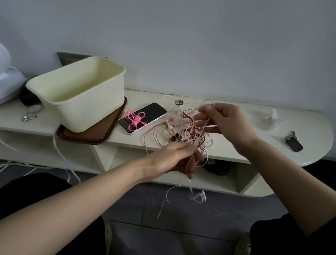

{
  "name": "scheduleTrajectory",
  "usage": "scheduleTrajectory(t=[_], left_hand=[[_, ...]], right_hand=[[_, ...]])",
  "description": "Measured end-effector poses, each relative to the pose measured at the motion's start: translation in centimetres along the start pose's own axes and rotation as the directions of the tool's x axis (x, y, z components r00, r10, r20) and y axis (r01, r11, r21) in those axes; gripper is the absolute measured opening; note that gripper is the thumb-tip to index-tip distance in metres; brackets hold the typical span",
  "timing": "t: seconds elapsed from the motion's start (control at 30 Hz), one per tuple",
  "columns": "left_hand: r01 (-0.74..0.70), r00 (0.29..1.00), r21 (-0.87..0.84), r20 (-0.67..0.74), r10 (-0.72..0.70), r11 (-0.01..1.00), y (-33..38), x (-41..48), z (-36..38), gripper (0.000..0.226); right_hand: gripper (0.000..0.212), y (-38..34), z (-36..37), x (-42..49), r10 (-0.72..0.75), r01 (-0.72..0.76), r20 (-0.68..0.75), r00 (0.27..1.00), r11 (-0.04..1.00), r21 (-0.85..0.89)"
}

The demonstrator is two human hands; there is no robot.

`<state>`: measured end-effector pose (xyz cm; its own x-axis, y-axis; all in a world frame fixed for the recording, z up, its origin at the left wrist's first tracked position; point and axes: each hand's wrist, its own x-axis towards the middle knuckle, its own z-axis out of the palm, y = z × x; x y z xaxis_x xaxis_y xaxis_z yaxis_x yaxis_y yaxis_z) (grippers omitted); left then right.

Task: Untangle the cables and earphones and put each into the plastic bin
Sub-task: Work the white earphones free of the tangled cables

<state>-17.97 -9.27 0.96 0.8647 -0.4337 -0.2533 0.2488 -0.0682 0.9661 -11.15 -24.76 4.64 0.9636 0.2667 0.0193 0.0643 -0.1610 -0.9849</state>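
Cream shelf (277, 145): knotted pink-white cable tangle (186, 127); left hand (178, 160), right hand (225, 121) each pinch strands; cream bin (93, 105) alongside.

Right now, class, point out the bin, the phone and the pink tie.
bin (97, 115), head view, front outer wall.
phone (154, 110), head view, bare dark screen.
pink tie (135, 121), head view, middle knot.

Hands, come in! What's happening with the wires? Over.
Left grip holds white earphones, buds dangling below. Right grip pinches strands atop the tangle. Plastic bin: none visible inside. Phone beside the tangle.
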Motion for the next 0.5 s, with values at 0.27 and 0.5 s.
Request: scheduleTrajectory(t=[0.27,0.5], left_hand=[[0.013,0.975,0.347,-0.212,0.066,0.938,0.8,0.0,-2.4,0.031],[-0.022,0.973,0.445,-0.198,0.122,0.895,2.2,0.4,-2.8,0.031]], right_hand=[[0.031,3.9,-5.1,1.9,0.337,-0.412,-0.278,0.9,0.866,-0.285],[0.044,2.8,-1.5,-0.1,0.001,-0.033,-0.042,0.999,0.642,-0.766]])
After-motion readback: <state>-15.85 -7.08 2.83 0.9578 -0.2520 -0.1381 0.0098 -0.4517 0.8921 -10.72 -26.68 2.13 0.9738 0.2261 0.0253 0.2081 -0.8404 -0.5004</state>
